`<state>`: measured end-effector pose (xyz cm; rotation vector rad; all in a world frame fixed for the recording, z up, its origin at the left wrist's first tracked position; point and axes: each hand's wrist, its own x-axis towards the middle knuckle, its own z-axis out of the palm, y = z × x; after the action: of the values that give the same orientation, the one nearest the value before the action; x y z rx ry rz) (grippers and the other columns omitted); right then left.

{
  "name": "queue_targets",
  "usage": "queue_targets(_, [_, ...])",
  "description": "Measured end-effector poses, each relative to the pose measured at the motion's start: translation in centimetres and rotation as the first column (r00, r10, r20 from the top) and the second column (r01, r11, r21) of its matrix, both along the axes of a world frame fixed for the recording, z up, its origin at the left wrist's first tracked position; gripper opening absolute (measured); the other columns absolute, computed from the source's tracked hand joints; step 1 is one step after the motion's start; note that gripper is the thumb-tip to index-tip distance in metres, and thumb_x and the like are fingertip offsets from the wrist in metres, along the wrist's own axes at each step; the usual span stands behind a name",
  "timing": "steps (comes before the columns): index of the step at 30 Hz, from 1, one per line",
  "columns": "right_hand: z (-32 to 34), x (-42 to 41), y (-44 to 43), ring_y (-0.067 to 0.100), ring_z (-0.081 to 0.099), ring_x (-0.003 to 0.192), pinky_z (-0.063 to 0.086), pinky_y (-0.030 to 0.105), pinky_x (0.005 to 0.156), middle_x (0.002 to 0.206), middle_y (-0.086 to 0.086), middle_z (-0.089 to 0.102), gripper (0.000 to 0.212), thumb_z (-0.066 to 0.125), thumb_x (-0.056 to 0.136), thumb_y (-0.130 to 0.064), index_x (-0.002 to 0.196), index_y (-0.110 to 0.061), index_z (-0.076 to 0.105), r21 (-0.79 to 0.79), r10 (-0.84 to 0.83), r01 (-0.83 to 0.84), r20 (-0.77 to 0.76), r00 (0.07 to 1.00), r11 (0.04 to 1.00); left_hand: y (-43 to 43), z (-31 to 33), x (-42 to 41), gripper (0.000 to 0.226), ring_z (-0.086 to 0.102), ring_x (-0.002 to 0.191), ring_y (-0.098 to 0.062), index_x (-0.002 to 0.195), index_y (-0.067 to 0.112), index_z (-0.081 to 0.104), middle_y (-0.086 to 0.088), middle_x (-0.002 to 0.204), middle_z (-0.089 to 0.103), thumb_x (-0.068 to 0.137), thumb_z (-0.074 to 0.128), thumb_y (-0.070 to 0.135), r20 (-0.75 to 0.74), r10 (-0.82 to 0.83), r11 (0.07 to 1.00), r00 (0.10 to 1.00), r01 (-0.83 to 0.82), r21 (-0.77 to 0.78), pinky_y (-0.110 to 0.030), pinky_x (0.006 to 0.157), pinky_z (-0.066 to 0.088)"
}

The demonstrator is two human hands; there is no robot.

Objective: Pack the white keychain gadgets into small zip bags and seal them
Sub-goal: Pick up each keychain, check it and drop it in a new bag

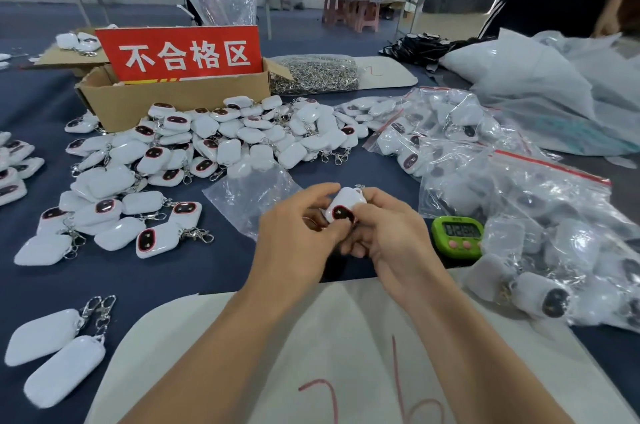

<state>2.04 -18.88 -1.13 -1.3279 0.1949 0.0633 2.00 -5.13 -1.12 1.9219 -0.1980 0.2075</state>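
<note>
White keychain gadget [343, 207] is pinched by curled fingers of left hand [294, 236] and right hand [388, 233]; it is judged light, rigid, slippery-shelled, best held across its flat sides.

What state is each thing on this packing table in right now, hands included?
Held gadget: gripped by both hands, dark face toward camera.
Left hand: fingers curled round the gadget.
Right hand: fingers curled round the gadget.
Empty zip bag: lying flat, unfilled.
Loose gadgets: heaped, unbagged.
Cardboard box: flaps open, red sign standing in it.
Green timer: display showing digits.
Large zip bag: full of bagged gadgets; seal unclear.
</note>
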Motion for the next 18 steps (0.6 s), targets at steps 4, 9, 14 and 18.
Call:
queue_targets(4, [0.2, 0.4, 0.0, 0.015, 0.064, 0.057, 0.045, 0.021, 0.053, 0.078, 0.001, 0.075, 0.016, 0.066, 0.090, -0.009, 0.080, -0.020, 0.072, -0.318, -0.092, 0.103, 0.049, 0.995, 0.942, 0.9, -0.1, 0.9, 0.039, 0.063, 0.074, 0.001, 0.114, 0.037, 0.072, 0.022, 0.092, 0.073, 0.087, 0.077, 0.008, 0.028, 0.044, 0.987, 0.999, -0.039, -0.155, -0.009, 0.069, 0.046])
queue_targets(9, [0.3, -0.1, 0.3, 0.001, 0.066, 0.087, 0.049, 0.014, 0.076, 0.096, -0.020, 0.074, 0.034, 0.073, 0.082, -0.011, 0.102, -0.038, 0.066, -0.563, -0.056, 0.252, 0.342, 0.938, 0.787, 1.4, 0.2, 1.0, 0.046, 0.065, 0.092, 0.004, 0.103, 0.049, 0.073, 0.031, 0.100, 0.069, 0.095, 0.064, 0.005, 0.106, 0.005, 0.996, 0.994, 0.005, -0.088, -0.007, 0.081, 0.044])
queue_targets(14, [0.5, -0.2, 0.7, 0.017, 0.069, 0.064, 0.052, 0.028, 0.062, 0.070, 0.002, 0.075, 0.021, 0.064, 0.093, -0.011, 0.095, -0.029, 0.074, -0.511, 0.009, 0.111, 0.226, 0.974, 0.853, 1.4, 0.2, 1.3, 0.051, 0.068, 0.104, 0.004, 0.109, 0.047, 0.070, 0.024, 0.108, 0.074, 0.092, 0.066, -0.001, 0.044, 0.030, 0.968, 0.999, -0.018, -0.251, -0.009, 0.086, 0.049])
queue_targets(18, [1.2, -0.1, 0.3, 0.022, 0.073, 0.069, 0.056, 0.029, 0.060, 0.083, 0.012, 0.078, 0.018, 0.061, 0.097, 0.000, 0.101, -0.011, 0.074, -0.155, 0.034, -0.019, 0.092, 0.995, 0.988, 1.5, 0.1, 1.4, 0.038, 0.073, 0.093, 0.001, 0.105, 0.038, 0.075, 0.020, 0.096, 0.077, 0.088, 0.075, 0.004, -0.037, 0.014, 0.958, 0.999, -0.024, -0.285, -0.009, 0.077, 0.051])
